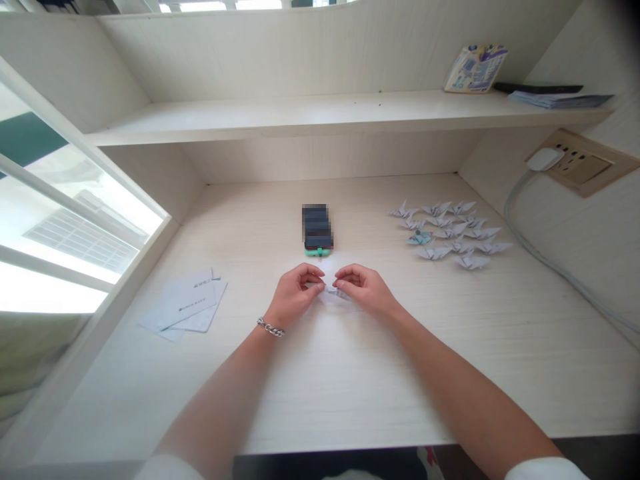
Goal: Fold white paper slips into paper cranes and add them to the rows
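My left hand (pixel 294 295) and my right hand (pixel 361 288) sit close together above the pale wooden desk (pixel 345 373), their fingertips pinching a small folded piece of white paper (pixel 335 292) between them. The paper is partly hidden by my fingers, so its exact shape is hard to tell. A silver chain bracelet (pixel 271 327) circles my left wrist. Just beyond my hands lies a smartphone in a teal case (pixel 317 230), blurred on its face. Neither hand touches it.
Several pale origami paper cranes (pixel 450 232) and a teal one (pixel 420 237) lie to the right. Sheets of paper (pixel 185 307) lie to the left. A shelf (pixel 325 117) runs above, and a wall socket (pixel 580 162) with a plugged-in cable is on the right.
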Available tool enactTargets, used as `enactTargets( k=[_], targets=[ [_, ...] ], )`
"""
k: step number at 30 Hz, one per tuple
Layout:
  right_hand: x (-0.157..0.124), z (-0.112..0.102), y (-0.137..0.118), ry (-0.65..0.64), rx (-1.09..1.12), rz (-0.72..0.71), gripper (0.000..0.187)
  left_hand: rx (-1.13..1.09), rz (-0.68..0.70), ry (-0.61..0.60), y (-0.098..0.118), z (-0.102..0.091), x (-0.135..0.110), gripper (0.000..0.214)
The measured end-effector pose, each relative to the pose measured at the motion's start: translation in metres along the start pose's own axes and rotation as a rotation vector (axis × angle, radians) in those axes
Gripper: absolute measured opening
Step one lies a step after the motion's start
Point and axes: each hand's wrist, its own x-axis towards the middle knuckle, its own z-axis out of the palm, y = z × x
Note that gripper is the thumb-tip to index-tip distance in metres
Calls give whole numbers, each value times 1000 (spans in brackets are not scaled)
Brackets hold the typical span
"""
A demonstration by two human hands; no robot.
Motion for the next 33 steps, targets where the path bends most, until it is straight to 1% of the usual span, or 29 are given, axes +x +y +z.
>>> enactTargets(
  k=[3, 6, 9, 11, 12, 13, 14, 17, 18, 19, 22, 25, 29, 31, 33],
  targets=[
    [-2, 3, -1, -49, -72, -34, 21, 14, -3, -60, 2, 2, -2, 20],
    [-3, 4, -2, -84, -70, -31, 18, -57, -16, -55, 2, 3, -1, 24],
    [-1, 2, -2, -74, -70, -34, 19, -215, -69, 48, 1, 3, 3, 31],
    [1, 1, -2, -33, -97, -58, 20, -311, -111, 142, 0, 3, 5, 36],
    [1, 1, -2, -13, -110, -71, 20, -333, -125, 165, 0, 4, 6, 36],
    [2, 1, -2, 5, -115, -80, 21, -334, -133, 158, 1, 5, 5, 36],
    [2, 1, -1, 18, -113, -86, 21, -312, -133, 123, 1, 6, 4, 35],
    [4, 2, 2, 54, -78, -87, 20, -180, -111, -66, 3, 11, 0, 30],
    [4, 3, 3, 69, -63, -83, 19, -140, -108, -97, 3, 13, -1, 28],
    [5, 3, 3, 78, -41, -76, 18, -109, -102, -104, 3, 13, -2, 26],
    [6, 5, 5, 45, 86, -19, 17, -85, -81, -36, 0, 13, -2, 22],
    [5, 6, 4, -36, 191, 50, 18, -171, -85, 23, -2, 12, 1, 21],
    [2, 5, 1, -75, 178, 73, 18, -284, -115, 49, -3, 12, 2, 23],
    [1, 4, 0, -76, 176, 65, 19, -271, -119, 61, -2, 13, 2, 24],
    [0, 3, 0, -64, 191, 62, 25, -232, -122, 61, 0, 12, 1, 25]
  ],
)
